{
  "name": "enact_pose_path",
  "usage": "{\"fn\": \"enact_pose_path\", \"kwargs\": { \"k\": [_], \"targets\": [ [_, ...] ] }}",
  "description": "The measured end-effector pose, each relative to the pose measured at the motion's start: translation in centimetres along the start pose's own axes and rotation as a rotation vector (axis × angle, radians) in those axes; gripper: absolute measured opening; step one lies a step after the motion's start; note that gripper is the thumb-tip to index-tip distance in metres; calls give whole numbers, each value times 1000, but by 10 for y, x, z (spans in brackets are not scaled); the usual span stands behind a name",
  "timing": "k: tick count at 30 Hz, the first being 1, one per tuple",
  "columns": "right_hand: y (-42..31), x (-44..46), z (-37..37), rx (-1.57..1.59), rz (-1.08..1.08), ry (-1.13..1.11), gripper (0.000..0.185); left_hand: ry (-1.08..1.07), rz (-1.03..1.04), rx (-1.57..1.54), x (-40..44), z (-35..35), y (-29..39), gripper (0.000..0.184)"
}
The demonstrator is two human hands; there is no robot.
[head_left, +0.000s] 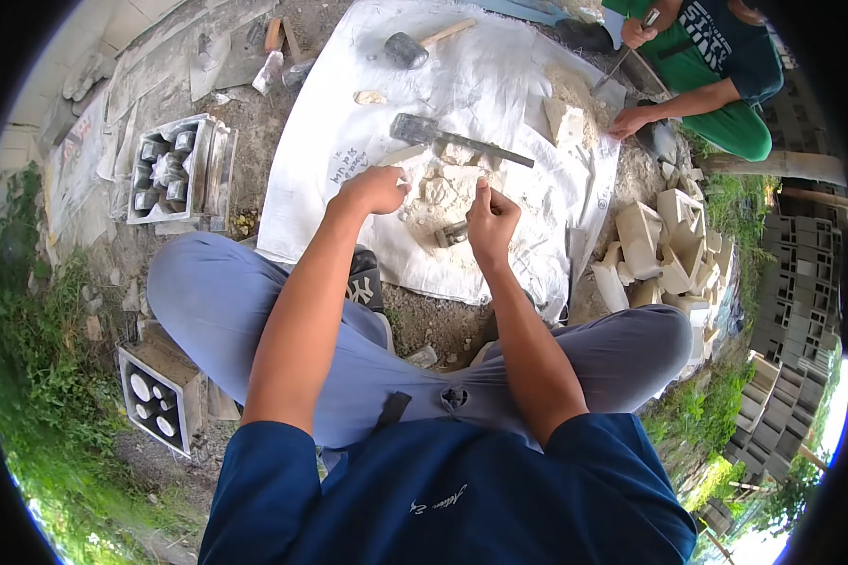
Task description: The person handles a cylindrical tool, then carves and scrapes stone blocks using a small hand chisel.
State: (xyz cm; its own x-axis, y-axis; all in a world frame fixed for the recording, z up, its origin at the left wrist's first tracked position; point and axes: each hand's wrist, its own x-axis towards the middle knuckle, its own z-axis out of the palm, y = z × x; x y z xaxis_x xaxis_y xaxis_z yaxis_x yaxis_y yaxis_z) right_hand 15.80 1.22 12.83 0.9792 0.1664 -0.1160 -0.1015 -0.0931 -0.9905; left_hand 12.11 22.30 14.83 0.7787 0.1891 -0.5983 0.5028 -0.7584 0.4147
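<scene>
My right hand is closed in a fist with the thumb up, gripping a hammer whose metal head sticks out to the left; the fist hides the handle. To the left, my left hand is closed, fingers curled inward, with something pale at the fingertips that is too small to name. Between and beyond both hands lie broken pale stone chunks and powder on a white sack sheet with handwriting. Just past them rests a dark hammer-like tool alongside a long dark metal bar.
A mallet with a wooden handle lies farther back. Another person sits at the upper right, holding a tool. Block moulds stand at left, one lower down. Broken pale blocks are heaped at right.
</scene>
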Motion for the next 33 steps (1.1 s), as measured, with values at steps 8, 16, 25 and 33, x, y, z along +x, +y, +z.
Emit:
{"fn": "enact_pose_path", "kwargs": {
  "k": [8,16,25,33],
  "targets": [
    [-56,-12,4,34,-145,18,54,65,31,-50,-15,-7,-6,48],
    [-34,-10,13,-31,-132,-62,56,35,61,8,-4,2,-15,46],
    [5,-6,25,-139,-227,-73,55,5,4,9,-13,-7,-14,45],
    [-76,-21,26,52,-155,-89,56,43,-7,-68,-20,-9,-19,47]
  ]
}}
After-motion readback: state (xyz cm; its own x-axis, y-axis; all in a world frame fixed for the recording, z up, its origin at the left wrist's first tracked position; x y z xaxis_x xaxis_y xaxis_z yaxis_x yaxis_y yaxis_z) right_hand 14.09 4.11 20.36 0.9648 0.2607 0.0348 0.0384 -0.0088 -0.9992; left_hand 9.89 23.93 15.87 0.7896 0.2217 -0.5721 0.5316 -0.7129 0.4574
